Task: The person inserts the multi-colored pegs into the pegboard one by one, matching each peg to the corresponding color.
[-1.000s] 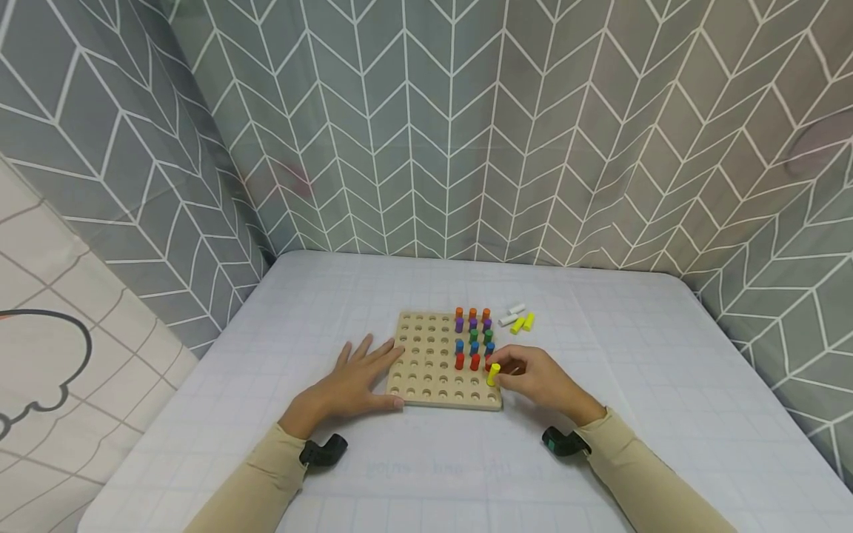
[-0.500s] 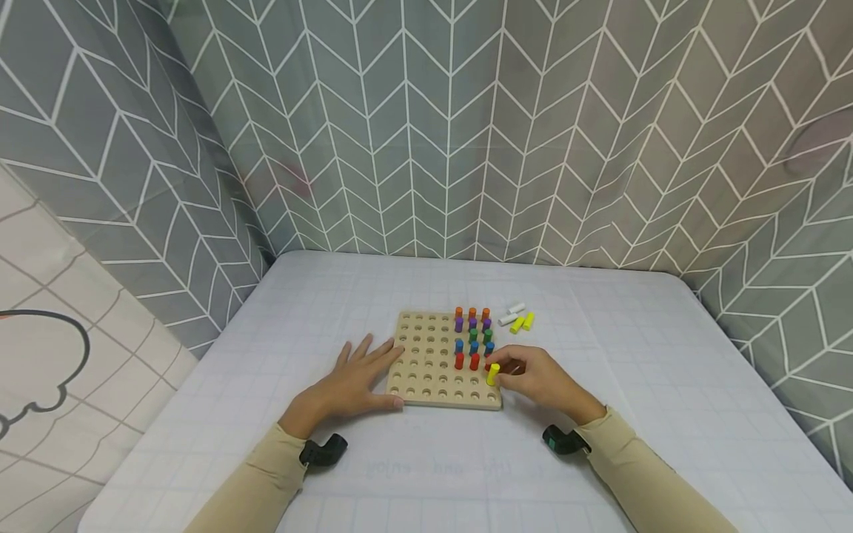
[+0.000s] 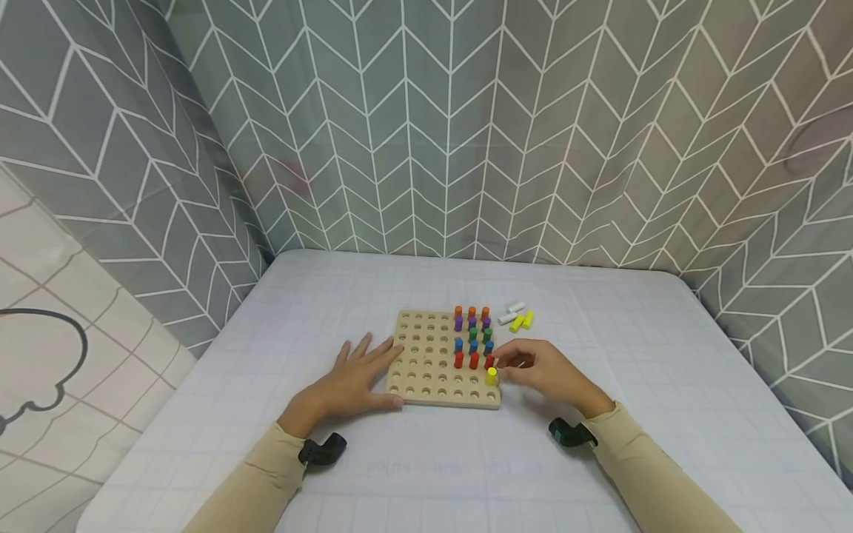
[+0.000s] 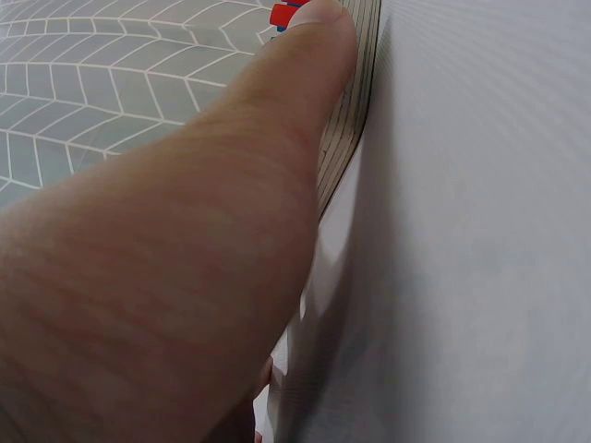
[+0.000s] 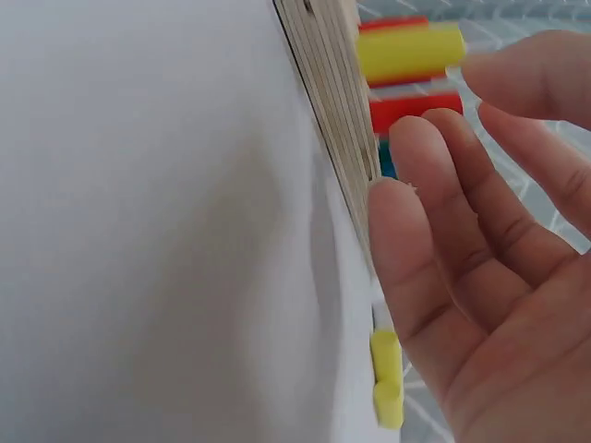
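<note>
A wooden pegboard point(image 3: 426, 403) with rows of round holes lies mid-table, its right side set with orange, purple, green, blue and red pegs. My left hand point(image 3: 360, 380) rests spread at the board's left edge, its thumb point(image 4: 323, 18) along the front corner. A yellow peg point(image 3: 491, 376) stands upright in the board's right column, in front of the red peg point(image 3: 489, 361). My right hand point(image 3: 543, 370) is just right of it, fingers loosely bent and parted. In the right wrist view, the thumb point(image 5: 526, 78) is right at the yellow peg's top, and the other fingers are apart from it.
Two white pegs point(image 3: 508, 320) and two yellow pegs point(image 3: 529, 320) lie loose on the white-covered table point(image 3: 600, 318) beyond the board's right side. A patterned grey curtain point(image 3: 426, 148) hangs behind the table's far edge.
The yellow peg has gone down into the board and stands straighter. My right hand has let go of it and moved slightly right. My left hand has kept its place.
</note>
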